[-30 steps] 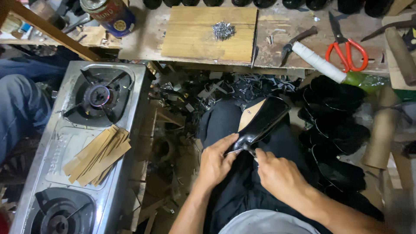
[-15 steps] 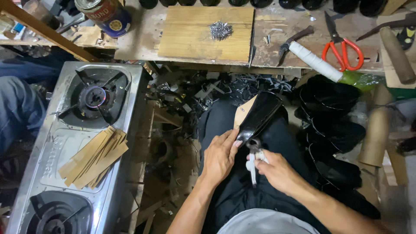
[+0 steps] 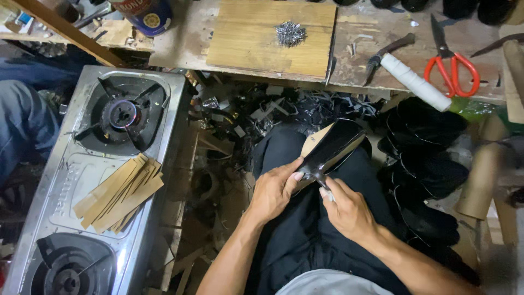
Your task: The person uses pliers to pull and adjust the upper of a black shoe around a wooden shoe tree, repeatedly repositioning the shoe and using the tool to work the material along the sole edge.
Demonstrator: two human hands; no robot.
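A black shoe upper (image 3: 337, 143) stretched over a tan form rests on my lap, toe pointing up and to the right. My left hand (image 3: 275, 191) grips its near end, thumb pressed on the black material. My right hand (image 3: 346, 210) is closed just beside it around a small light-coloured tool, mostly hidden in the fist, with its tip touching the upper's near end.
A steel two-burner stove (image 3: 173, 109) stands at the left with tan strips (image 3: 117, 194) on it. The workbench holds a wooden board (image 3: 245, 49) with a pile of nails (image 3: 289, 33), a white-handled knife (image 3: 412, 82) and red scissors (image 3: 453, 68). Black uppers (image 3: 426, 158) are stacked at the right. Another person's jeans-clad leg (image 3: 22, 120) is at the far left.
My right hand has closed in on the upper's near end; the light tool that stuck out of it half a second ago is now mostly hidden. The left hand keeps its grip.
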